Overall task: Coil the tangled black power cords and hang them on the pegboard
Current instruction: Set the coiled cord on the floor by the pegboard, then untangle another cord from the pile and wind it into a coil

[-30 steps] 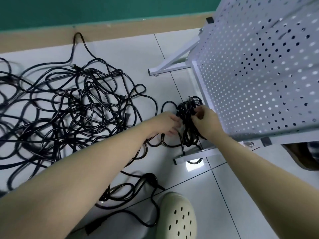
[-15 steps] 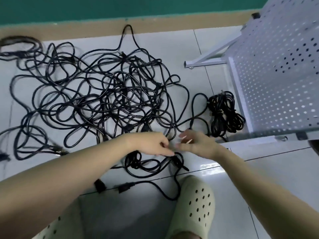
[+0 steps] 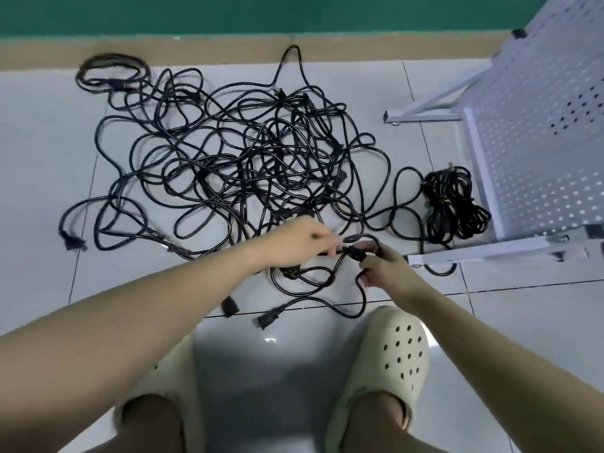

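A big tangle of black power cords [image 3: 248, 158] sprawls over the white tile floor. A coiled black cord bundle [image 3: 452, 204] lies beside the foot of the white pegboard [image 3: 539, 132] at the right. My left hand [image 3: 294, 238] pinches a black cord near its plug, at the tangle's near edge. My right hand [image 3: 384, 268] grips the same cord's plug end [image 3: 354, 251], fingers curled round it. Loose plugs [image 3: 266, 318] lie on the floor below my hands.
Another coiled cord [image 3: 111, 71] lies at the far left by the beige skirting. The pegboard's white stand legs [image 3: 425, 111] reach out onto the floor. My two feet in cream clogs [image 3: 385, 358] stand at the near edge.
My hands left the coiled bundle by the pegboard, moved toward the tangle and took hold of a cord end. The view swung left and down.
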